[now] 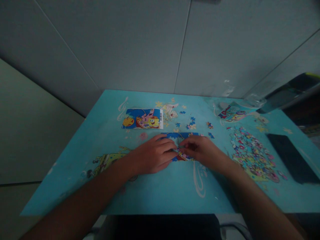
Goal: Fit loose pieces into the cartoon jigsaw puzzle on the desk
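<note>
A partly assembled jigsaw puzzle (178,135) with a blue, yellow and red cartoon picture lies flat on the table in front of me. My left hand (156,154) rests over its left part, fingers stretched to the right and holding nothing that I can see. From the right, my right hand (200,148) reaches in with thumb and forefinger pinched on a small puzzle piece (178,149) at the puzzle's middle. Both sets of fingertips almost meet there and hide part of the picture. Beyond the puzzle lies a reference picture card (142,118) with similar cartoon figures.
Loose blue puzzle pieces (192,119) lie behind the puzzle. A large heap of mixed pieces (252,150) spreads at the right, beside a dark phone-like slab (292,156). A clear plastic container with a printed cartoon label (235,111) lies at the back right, near the wall (140,50).
</note>
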